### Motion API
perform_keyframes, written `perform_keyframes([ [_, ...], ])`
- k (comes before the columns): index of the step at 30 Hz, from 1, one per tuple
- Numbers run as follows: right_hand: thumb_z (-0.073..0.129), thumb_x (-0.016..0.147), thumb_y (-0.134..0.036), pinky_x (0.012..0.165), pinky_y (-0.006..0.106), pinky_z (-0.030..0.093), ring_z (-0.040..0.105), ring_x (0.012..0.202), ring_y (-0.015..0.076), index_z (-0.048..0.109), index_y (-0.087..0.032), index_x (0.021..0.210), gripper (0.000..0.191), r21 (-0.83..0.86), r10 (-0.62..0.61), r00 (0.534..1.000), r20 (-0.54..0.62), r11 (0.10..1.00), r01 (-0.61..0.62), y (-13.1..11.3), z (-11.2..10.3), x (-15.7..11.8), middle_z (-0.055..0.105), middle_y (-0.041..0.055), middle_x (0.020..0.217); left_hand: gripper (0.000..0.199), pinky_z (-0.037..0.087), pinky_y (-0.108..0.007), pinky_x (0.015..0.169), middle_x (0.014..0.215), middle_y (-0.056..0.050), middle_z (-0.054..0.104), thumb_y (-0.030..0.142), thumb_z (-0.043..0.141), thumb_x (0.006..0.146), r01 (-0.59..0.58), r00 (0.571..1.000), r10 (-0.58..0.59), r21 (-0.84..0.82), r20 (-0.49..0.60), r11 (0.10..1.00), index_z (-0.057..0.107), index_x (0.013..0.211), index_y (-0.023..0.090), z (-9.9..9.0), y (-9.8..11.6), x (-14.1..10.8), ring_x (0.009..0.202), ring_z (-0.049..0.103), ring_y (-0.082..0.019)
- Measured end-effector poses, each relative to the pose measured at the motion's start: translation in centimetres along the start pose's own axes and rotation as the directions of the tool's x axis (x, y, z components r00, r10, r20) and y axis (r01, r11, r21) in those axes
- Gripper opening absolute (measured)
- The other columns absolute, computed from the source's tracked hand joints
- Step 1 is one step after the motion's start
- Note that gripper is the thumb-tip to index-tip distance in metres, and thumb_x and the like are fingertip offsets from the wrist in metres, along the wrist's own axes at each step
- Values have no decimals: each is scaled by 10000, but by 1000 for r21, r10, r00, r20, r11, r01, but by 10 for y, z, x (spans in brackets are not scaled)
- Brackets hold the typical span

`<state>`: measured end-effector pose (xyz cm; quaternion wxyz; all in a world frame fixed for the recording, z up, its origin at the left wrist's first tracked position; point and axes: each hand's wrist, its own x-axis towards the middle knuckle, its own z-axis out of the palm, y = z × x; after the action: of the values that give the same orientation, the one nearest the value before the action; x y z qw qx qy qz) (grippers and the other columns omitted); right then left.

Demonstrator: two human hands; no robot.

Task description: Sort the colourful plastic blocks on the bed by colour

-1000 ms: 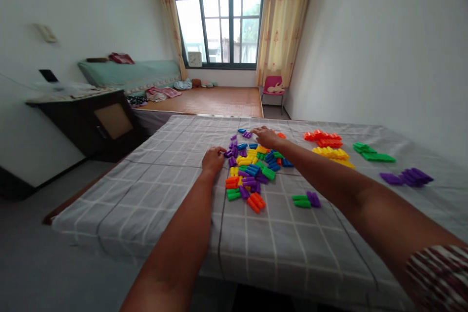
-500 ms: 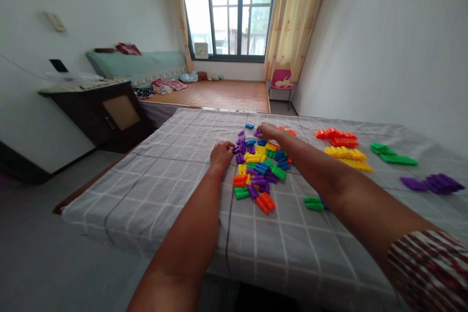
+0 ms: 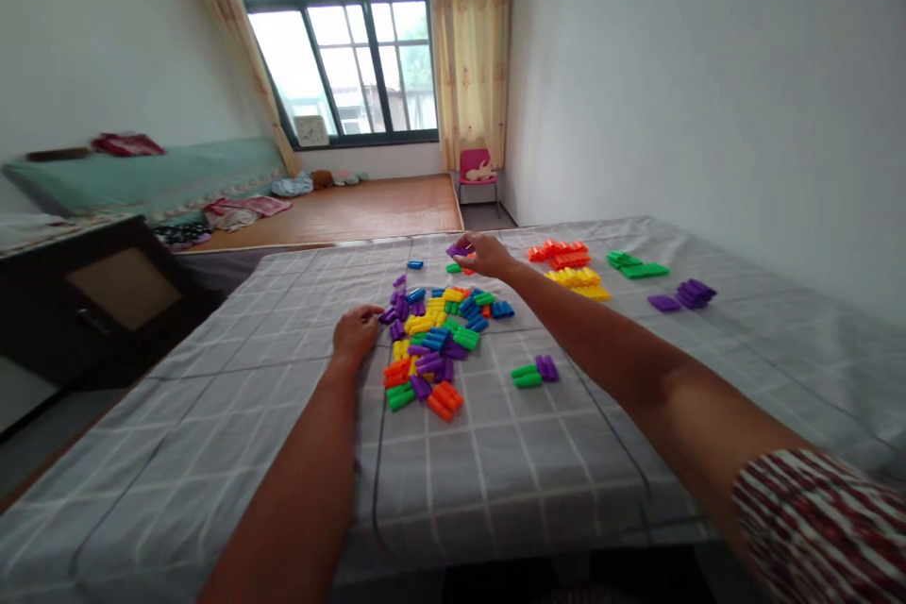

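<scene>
A loose pile of small plastic building blocks, shaped like joined tubes, lies on the checked cloth; a yellow block is near its middle. My right hand is closed, pinching a purple block beyond the pile's far edge. Below it, a green block shows beside an orange one partly hidden by the fingers. My left hand is at the pile's left side, its fingertips closed on the end of another purple block. A blue block lies apart behind the pile.
Sorted groups sit on the right: orange blocks, yellow blocks, green blocks and purple blocks. A green block touches a purple one near the front. A dark cabinet stands at left, a pink chair behind.
The view has swung to the right. My right hand has moved away from the pile, rightward and farther back, with the purple block. My left hand stays at the pile's left edge.
</scene>
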<state>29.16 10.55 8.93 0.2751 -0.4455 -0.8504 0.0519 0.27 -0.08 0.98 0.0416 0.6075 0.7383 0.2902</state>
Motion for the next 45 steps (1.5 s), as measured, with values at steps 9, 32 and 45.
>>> perform_keyframes([
  [9,601,801,-388,756,297,474,641,856,208,645,-186,984,276,-184,328,890,-316,900,-396,145,-116,-170,692,81,981,348,498,-295,801,1072,-55,725,239,485,804,2,999,-5,86,38,996,733,1047,221,-2,-1,8,987,658,-237],
  [32,568,802,-429,898,449,316,381,1178,322,591,-213,1200,454,-620,297,887,-353,636,-459,198,-116,-257,547,119,1319,361,510,-294,712,997,-52,740,287,488,806,3,999,-8,165,33,986,727,1071,239,-1,-8,11,918,672,-245],
  [45,502,810,-365,939,511,260,363,1204,328,567,-181,1215,450,-607,290,853,-433,606,-514,216,-100,-263,539,139,1314,347,506,-293,799,1037,-47,735,235,486,801,-18,999,15,119,28,993,732,1046,229,1,-4,6,959,664,-224],
])
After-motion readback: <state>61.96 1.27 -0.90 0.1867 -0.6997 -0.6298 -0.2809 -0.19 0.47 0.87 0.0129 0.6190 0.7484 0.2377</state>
